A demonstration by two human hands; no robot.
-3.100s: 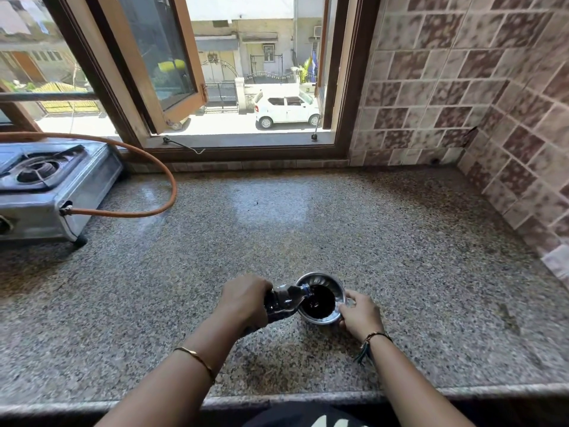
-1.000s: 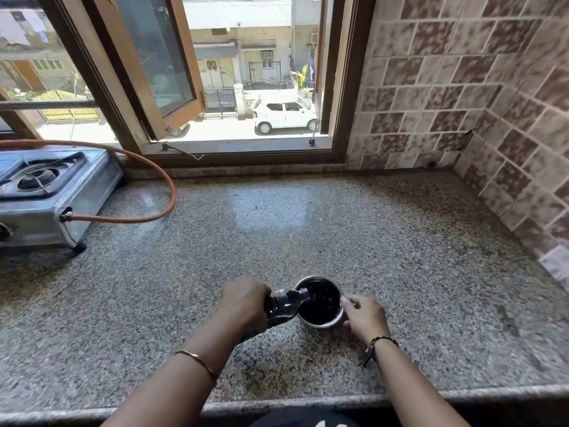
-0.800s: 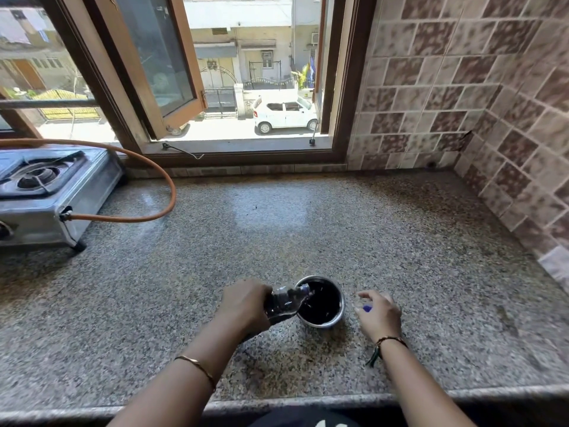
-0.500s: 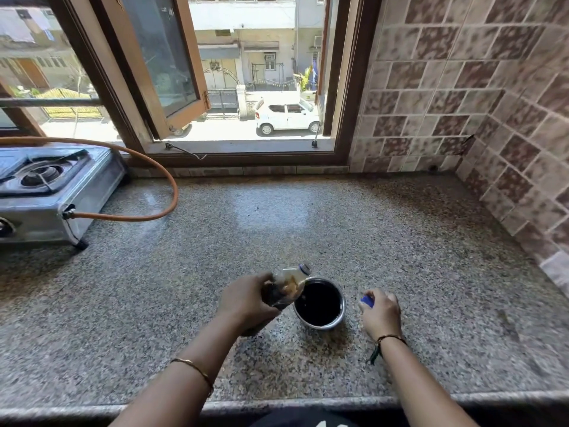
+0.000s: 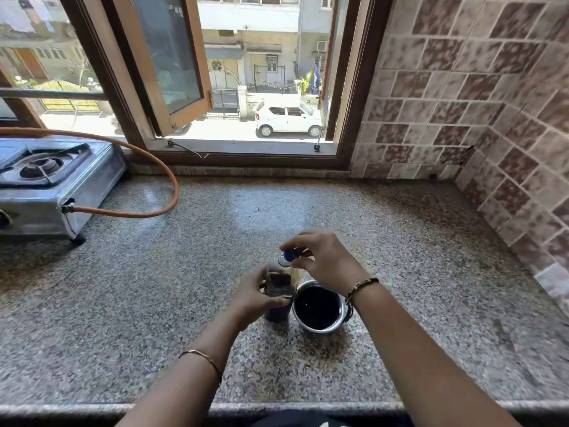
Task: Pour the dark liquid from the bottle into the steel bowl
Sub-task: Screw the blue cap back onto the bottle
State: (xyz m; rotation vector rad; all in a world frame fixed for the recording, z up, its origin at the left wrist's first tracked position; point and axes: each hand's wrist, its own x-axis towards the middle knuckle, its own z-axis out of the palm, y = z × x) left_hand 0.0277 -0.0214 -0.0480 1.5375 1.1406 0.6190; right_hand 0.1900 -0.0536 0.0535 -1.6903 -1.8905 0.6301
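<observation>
A small clear bottle [image 5: 279, 291] stands upright on the granite counter [image 5: 215, 248], with a little dark liquid left in its lower part. My left hand [image 5: 255, 295] is wrapped around its body. Just to its right sits the steel bowl [image 5: 340, 318], filled with dark liquid. My right hand [image 5: 323, 260] hovers above the bottle's neck and pinches a blue cap [image 5: 290, 254] right at the mouth. Whether the cap sits on the threads I cannot tell.
A steel gas stove [image 5: 52, 186] stands at the far left, with an orange hose [image 5: 166, 186] looping over the counter. An open wooden window [image 5: 246, 149] lies behind. Tiled walls [image 5: 508, 149] close the back right corner. The counter's front edge [image 5: 277, 406] is near me.
The bottle went from tilted over the bowl to upright beside it. My right hand let go of the bowl, picked up the blue cap on the right, and brought it over the bottle's mouth.
</observation>
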